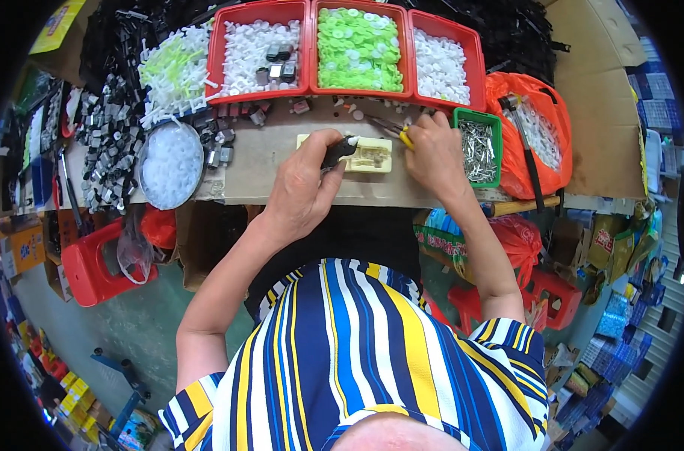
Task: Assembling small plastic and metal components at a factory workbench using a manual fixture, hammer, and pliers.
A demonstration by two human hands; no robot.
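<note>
My left hand (301, 188) pinches a small black part (336, 153) with a white tip between thumb and fingers. It holds this part over the left side of a cream-coloured block (376, 161) with a hollow in its top. To the right, my right hand (437, 154) is closed around the yellow handles of a pair of pliers (388, 125), whose jaws point up and left. Part of the handles is hidden under the fingers. Beside that hand stands a green tray (499, 152) of metal pins or screws.
Red bins (306, 56) of white and green plastic pieces line the back. A round bowl (201, 174) of clear pieces and piles of grey-black parts (105, 143) are at left. At right, a hammer (528, 154) lies across an orange bag (560, 124) of white pieces.
</note>
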